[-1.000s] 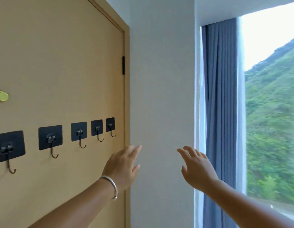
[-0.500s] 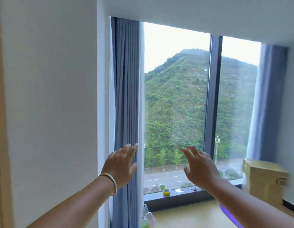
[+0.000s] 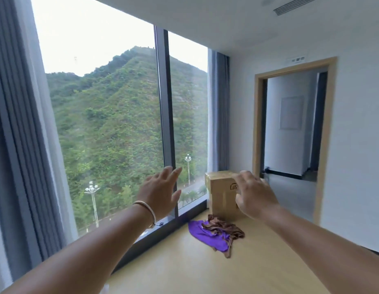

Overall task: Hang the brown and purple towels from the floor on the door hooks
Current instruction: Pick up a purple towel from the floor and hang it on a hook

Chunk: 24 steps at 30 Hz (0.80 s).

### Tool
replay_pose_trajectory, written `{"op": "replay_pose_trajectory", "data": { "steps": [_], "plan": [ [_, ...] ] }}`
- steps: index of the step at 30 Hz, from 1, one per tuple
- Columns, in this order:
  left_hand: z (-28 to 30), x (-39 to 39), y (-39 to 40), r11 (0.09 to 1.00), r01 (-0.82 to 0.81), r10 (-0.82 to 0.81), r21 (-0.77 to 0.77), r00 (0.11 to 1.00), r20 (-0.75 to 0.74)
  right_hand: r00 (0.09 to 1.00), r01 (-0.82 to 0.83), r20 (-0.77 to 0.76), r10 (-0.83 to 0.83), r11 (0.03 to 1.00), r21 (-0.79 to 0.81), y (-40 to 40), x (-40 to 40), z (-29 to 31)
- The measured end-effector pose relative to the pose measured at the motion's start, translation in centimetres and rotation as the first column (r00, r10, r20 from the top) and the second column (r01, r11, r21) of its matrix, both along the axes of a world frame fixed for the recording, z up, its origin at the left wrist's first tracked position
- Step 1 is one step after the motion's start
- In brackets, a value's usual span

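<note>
1. Crumpled purple cloth towel [image 3: 207, 237]: lies on the pale wooden floor [image 3: 237, 272], in a heap near the foot of the window. Not yet picked up.
2. Crumpled brown cloth towel [image 3: 224, 229]: lies partly on top of the purple towel, touching it, just in front of the box. Not yet picked up.
3. Left hand [image 3: 161, 194], silver bangle at the wrist: raised in the air before the window, fingers straight and spread, holding nothing. Well apart from both towels.
4. Right hand [image 3: 255, 196]: raised in the air in front of the box, fingers loosely bent, holding nothing. Well above the towels.
5. Brown cardboard box [image 3: 221, 194]: stands on the floor in the corner, just behind the towel heap.
6. Tall glass window [image 3: 112, 124] with grey pleated curtains [image 3: 18, 145]: green hillside outside.
7. Open doorway with light wooden frame [image 3: 290, 124]: on the far wall, right of the box.
8. Door hooks: not in view.
9. Progress, as judged: nothing is hung. Both towels remain to be reached, lifted, carried to the hooks and hung; the whole task is left.
</note>
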<state>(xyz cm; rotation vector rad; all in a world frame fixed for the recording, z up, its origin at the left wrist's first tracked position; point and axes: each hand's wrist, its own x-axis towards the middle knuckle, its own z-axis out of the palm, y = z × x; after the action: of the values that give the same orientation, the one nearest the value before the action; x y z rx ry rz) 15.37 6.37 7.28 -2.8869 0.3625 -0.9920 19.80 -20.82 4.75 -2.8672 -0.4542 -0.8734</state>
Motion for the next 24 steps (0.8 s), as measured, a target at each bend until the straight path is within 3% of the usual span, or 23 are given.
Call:
{"op": "replay_pose_trajectory", "data": {
  "steps": [12, 24],
  "plan": [
    [-2.2, 10.9, -19.1, 0.982, 0.19, -0.19, 0.012, 0.982, -0.023, 0.946, 0.324, 0.02, -0.323, 0.946, -0.026, -17.7, 0.5, -0.8],
    [-5.3, 17.7, -34.8, 0.89, 0.452, -0.448, 0.064, 0.891, -0.071, 0.778, 0.617, -0.117, -0.618, 0.786, -0.043, -30.5, 0.1, -3.4]
  ]
}}
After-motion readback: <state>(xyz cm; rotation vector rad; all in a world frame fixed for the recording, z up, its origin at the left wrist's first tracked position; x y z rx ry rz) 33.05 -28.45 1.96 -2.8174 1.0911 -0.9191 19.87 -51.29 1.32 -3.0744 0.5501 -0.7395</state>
